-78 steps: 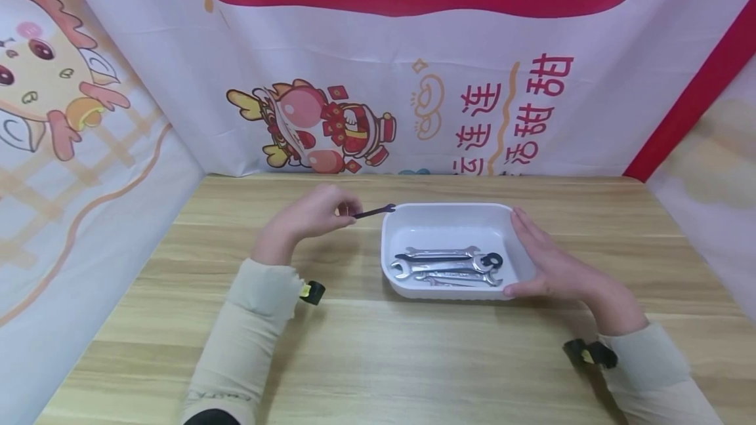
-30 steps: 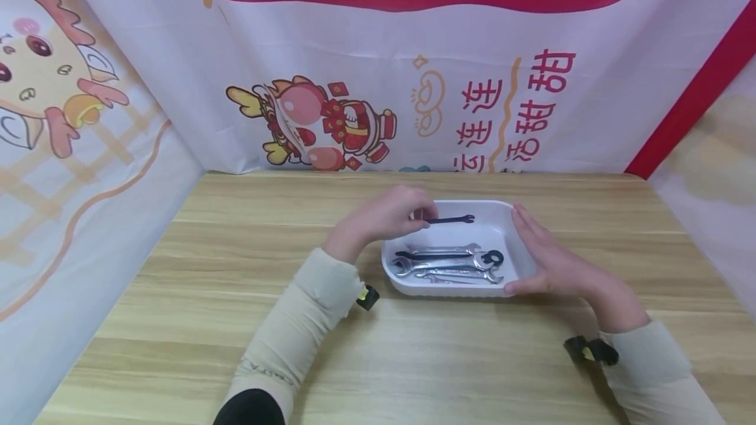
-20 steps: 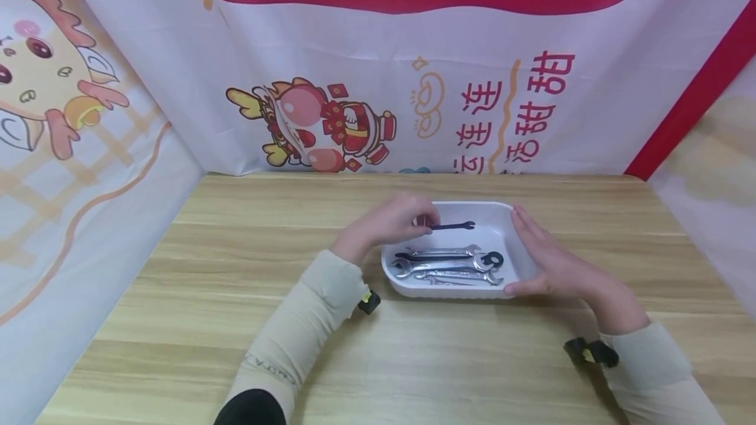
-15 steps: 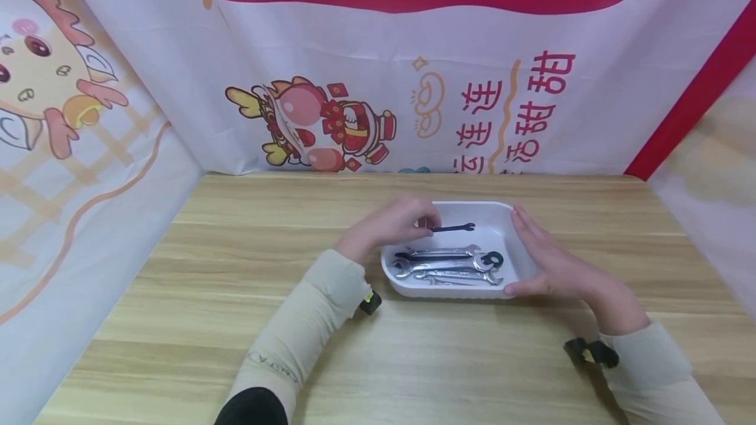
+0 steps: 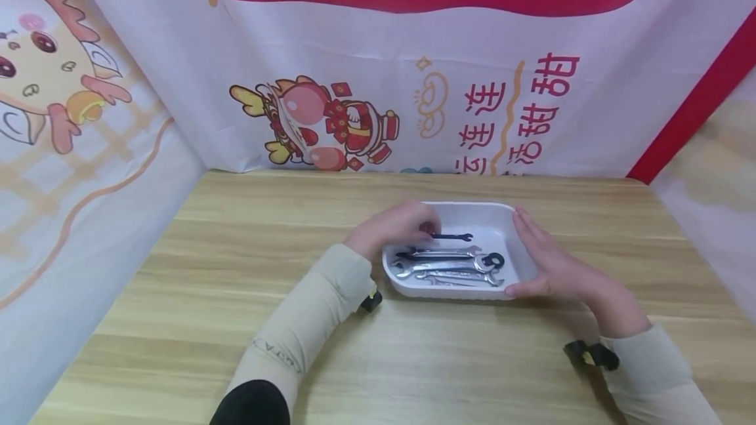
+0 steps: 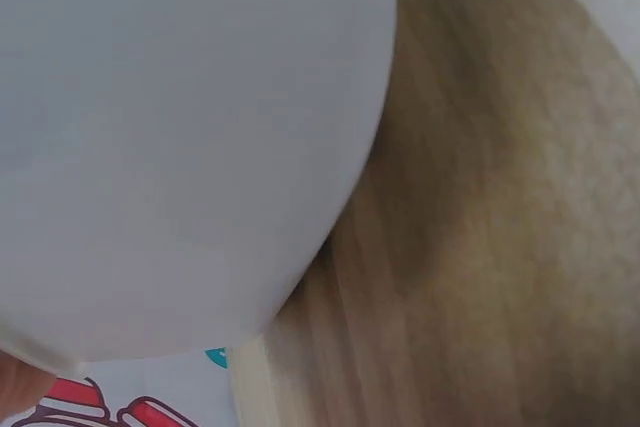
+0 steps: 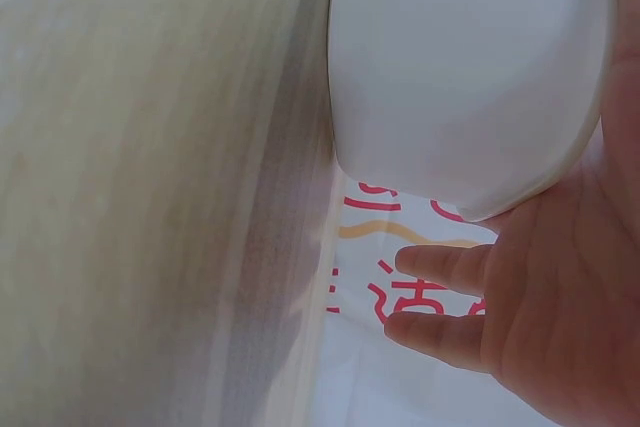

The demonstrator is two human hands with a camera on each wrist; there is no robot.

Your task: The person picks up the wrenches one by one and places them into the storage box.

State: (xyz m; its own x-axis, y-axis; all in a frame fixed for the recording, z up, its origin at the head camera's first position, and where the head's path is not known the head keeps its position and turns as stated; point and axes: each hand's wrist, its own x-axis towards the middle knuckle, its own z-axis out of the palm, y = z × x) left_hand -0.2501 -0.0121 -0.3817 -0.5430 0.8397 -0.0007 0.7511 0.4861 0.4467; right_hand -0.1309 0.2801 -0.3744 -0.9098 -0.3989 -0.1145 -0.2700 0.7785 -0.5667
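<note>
A white plastic tray (image 5: 472, 215) stands on the table, with several wrenches (image 5: 455, 266) lying along its front half. Most are silver; one has a black ring end. My left hand (image 5: 401, 225) reaches over the tray's left rim and pinches a small black wrench (image 5: 453, 237), its open end pointing right, just behind the others. The wrench's other end is hidden in the fingers. My right hand (image 5: 555, 264) spans the tray's right end, thumb at the front corner, fingers along the back; the right wrist view has two straight fingers (image 7: 440, 337) below the tray wall (image 7: 460, 57).
The wooden table (image 5: 248, 248) reaches back to a printed cloth (image 5: 366, 38) hung behind it. More cloth (image 5: 88, 215) hangs at the left. In the left wrist view the tray's outer wall (image 6: 180, 147) fills much of the picture.
My left hand has carried the black wrench rightward from beside the tray to inside it, then lowered it toward the other wrenches. My right hand has stayed at the tray's right end.
</note>
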